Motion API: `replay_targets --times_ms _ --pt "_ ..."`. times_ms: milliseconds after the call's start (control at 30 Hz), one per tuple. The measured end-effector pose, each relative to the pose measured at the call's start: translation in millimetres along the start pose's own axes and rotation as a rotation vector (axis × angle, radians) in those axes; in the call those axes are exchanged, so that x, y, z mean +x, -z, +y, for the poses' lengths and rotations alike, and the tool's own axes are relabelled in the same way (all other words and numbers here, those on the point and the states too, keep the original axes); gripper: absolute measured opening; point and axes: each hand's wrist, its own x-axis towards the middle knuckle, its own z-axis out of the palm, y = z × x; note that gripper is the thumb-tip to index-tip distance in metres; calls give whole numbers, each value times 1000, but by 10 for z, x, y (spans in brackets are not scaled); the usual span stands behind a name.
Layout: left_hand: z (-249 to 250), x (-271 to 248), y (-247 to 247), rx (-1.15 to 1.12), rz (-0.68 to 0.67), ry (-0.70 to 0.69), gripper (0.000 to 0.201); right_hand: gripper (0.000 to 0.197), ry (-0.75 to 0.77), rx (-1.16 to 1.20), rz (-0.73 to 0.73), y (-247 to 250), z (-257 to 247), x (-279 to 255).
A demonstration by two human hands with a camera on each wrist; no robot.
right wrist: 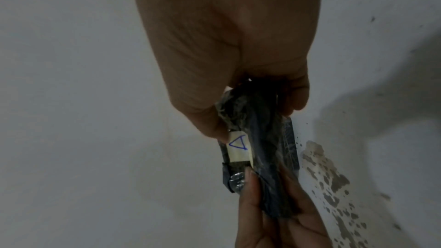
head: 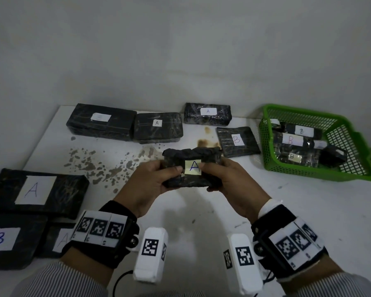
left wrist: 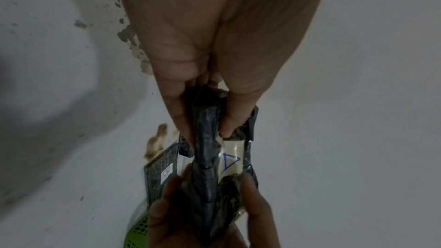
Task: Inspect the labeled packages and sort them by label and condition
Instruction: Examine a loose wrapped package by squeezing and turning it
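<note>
Both hands hold one small black-wrapped package (head: 191,168) above the middle of the white table (head: 276,211). Its wrap is crumpled along the top edge, and a pale label with a blue "A" (head: 193,167) faces me. My left hand (head: 169,174) grips its left end, thumb on the front beside the label. My right hand (head: 214,174) grips the right end the same way. In the left wrist view my left hand (left wrist: 210,116) pinches the package (left wrist: 210,176). In the right wrist view my right hand (right wrist: 238,120) pinches the package (right wrist: 267,148).
A green basket (head: 304,173) at the right holds several "B" packages. A flat "B" package (head: 237,141) lies beside it. Along the back lie two "A" packages (head: 157,127) (head: 208,113) and a larger one (head: 101,122). Three labelled packages lie front left (head: 34,189). The tabletop is stained.
</note>
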Motion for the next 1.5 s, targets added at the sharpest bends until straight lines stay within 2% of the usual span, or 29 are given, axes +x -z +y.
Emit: replay_targets --times_ms 100,233,367,433,533,700,800,900,1000,1100,1200,1267,1433,1500 --pt "-26 -18 -33 14 -14 -24 26 32 19 96 -12 38 -20 -14" --pt "-42 -89 -163 96 -19 0 22 25 95 174 27 113 -28 -47" --pt "22 -145 -322 72 -78 229 43 24 109 132 37 239 -1 -64" --pt "37 -139 -417 33 -68 270 41 26 99 56 13 309 12 -69" --pt "-27 -108 -571 80 14 129 22 17 110 -65 -14 446 -12 -77" --pt "-164 -53 -868 223 113 -63 20 21 49 -195 17 720 -33 -92" --pt "-234 -28 -1035 295 135 -152 15 21 79 -190 83 838 -31 -80" --pt "-276 7 -1182 220 176 -138 8 23 119 -188 126 919 -23 -67" --pt "-313 17 -1253 200 187 -102 11 22 103 -198 102 958 -24 -72" --pt "-324 21 -1252 209 185 -131 18 25 76 -219 71 979 -22 -60" --pt "-316 38 -1223 208 189 -167 15 26 109 -141 46 1015 -22 -39" --pt "-288 42 -1195 184 173 -139 19 26 126 -108 42 1025 -15 -27" --pt "-199 -3 -1115 16 88 158 36 34 223 -186 3 1015 23 -41" --pt "-203 2 -1068 -62 72 118 33 42 237 -227 -38 1012 26 -57"
